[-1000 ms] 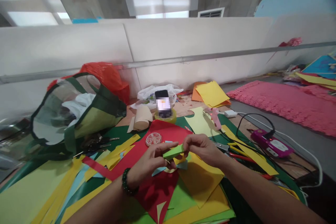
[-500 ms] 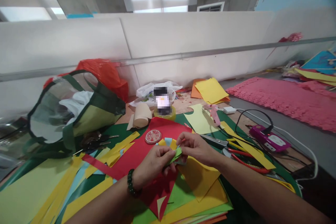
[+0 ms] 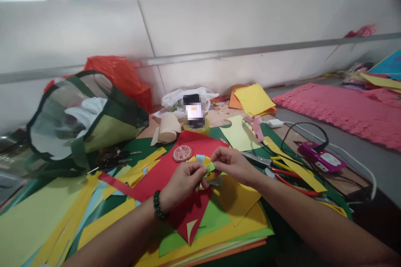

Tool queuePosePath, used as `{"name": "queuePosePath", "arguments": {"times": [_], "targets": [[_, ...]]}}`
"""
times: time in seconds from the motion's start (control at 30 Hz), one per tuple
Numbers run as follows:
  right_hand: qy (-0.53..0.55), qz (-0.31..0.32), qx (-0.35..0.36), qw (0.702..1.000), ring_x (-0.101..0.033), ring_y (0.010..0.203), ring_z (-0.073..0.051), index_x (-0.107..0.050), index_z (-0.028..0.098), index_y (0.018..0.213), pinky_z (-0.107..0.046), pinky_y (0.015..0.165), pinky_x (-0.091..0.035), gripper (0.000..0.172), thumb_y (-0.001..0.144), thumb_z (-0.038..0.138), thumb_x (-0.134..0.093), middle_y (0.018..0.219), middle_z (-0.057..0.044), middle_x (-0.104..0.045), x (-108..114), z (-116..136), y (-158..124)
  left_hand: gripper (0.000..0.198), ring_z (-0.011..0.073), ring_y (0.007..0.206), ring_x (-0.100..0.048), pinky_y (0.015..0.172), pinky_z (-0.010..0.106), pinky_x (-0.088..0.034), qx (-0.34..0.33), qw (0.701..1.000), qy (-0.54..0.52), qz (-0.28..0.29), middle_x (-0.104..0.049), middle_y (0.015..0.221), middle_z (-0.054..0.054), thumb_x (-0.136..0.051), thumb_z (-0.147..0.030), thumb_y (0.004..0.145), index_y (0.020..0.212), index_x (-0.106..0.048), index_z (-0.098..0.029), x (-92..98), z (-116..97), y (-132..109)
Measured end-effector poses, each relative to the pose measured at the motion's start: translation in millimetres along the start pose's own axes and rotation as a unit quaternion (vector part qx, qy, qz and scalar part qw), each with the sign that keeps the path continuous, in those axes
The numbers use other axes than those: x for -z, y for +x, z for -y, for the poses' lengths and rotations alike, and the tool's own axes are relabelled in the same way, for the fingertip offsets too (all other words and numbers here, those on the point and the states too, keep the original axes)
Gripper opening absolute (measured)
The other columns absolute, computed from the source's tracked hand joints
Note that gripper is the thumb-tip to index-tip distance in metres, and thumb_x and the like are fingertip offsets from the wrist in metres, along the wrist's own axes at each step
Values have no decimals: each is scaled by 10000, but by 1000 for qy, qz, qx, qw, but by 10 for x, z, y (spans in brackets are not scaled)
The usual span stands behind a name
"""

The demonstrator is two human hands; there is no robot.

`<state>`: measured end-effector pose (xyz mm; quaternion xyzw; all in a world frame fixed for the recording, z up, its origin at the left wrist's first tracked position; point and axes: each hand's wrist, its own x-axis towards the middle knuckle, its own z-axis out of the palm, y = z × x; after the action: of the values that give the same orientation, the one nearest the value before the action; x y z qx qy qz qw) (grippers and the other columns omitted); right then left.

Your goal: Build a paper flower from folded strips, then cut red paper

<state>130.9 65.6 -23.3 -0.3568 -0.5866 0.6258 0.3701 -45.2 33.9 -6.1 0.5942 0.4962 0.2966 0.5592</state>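
Observation:
Between my two hands is a small piece of green paper [image 3: 209,168], pinched from both sides. My left hand [image 3: 188,179], with a dark bead bracelet at its wrist, has thumb and finger closed on the paper's left end. At its right end my right hand [image 3: 230,164] pinches with thumb and forefinger. Just behind them is a ring of yellow and light-blue paper pieces [image 3: 200,159], partly hidden by my fingers. Beneath lies a red paper sheet [image 3: 163,179], with a round red-and-white disc [image 3: 182,153] on it.
Scissors [image 3: 257,158] and red-handled pliers [image 3: 297,183] lie right of my hands. A pink glue gun [image 3: 255,127] and purple power strip [image 3: 321,156] are farther back. Yellow paper strips [image 3: 69,217] spread at left, near a green bag [image 3: 125,121]. Stacked coloured paper [image 3: 244,246] lies in front.
The view has tilted down slightly, so things appear higher. Both hands keep their pinch on the green paper, which now lies flatter and closer to the yellow-and-blue ring.

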Motion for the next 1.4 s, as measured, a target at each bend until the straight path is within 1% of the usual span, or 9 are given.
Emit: {"name": "queuePosePath", "arguments": {"times": [0.23,0.33,0.43,0.6,0.8,0.93,1.1,1.27,1.4], "targets": [[-19,-25,6,999,-623,589,-118,-586,190,762,-249,589,-494,311,647,397,-788,648,41,-626,13,63,-27,453,63,388,-340,399,193,-258,-42,997,64,-23,-471,423,-46,-576,-536,819,565,-578,-162,16,-1,10],[-63,-50,15,997,-606,570,-125,-570,196,764,-246,546,-478,401,575,420,-844,606,46,-613,-11,22,-20,446,59,387,-361,395,183,-273,-45,996,72,-18,-484,426,-43,-576,-514,833,560,-576,-162,17,14,26],[-78,-56,18,995,-598,533,-125,-568,200,759,-254,530,-486,409,602,480,-822,571,45,-611,-14,-21,-11,427,55,400,-416,408,174,-318,-44,998,47,-11,-552,473,-22,-590,-493,846,587,-593,-153,13,38,39],[-91,-78,34,992,-616,515,-135,-579,191,747,-260,506,-498,456,560,501,-855,569,28,-628,50,-3,-3,357,83,477,-575,464,180,-416,1,999,-27,34,-687,622,44,-529,-365,929,686,-622,-121,54,39,50],[-86,-98,37,991,-622,484,-138,-596,202,745,-258,486,-506,472,525,513,-875,532,31,-620,98,-10,6,294,64,466,-560,502,192,-457,26,997,-33,71,-698,633,38,-548,-212,931,669,-634,-109,163,17,73],[-75,-97,33,992,-625,474,-144,-607,208,759,-265,479,-510,465,529,507,-879,538,24,-632,123,-82,20,291,58,448,-540,486,192,-453,39,995,-51,82,-684,620,35,-622,-255,894,633,-634,-127,192,11,70],[-80,-76,25,994,-637,503,-148,-600,211,787,-261,504,-511,459,554,500,-870,557,13,-650,65,-61,-21,313,120,525,-628,549,247,-498,47,989,-101,94,-697,627,56,-650,-374,865,658,-631,-140,173,20,42],[-89,-54,32,994,-661,562,-165,-557,216,833,-284,547,-522,443,623,506,-817,613,20,-664,-41,18,-84,454,138,579,-654,531,216,-478,26,991,-94,92,-700,644,60,-729,-564,718,683,-641,-120,181,50,36],[-67,-26,29,997,-701,653,-188,-553,213,903,-318,637,-545,399,693,474,-770,673,2,-689,8,40,-60,493,114,536,-623,528,213,-478,32,989,-126,71,-693,658,38,-755,-603,662,702,-637,-126,211,74,68]]}}
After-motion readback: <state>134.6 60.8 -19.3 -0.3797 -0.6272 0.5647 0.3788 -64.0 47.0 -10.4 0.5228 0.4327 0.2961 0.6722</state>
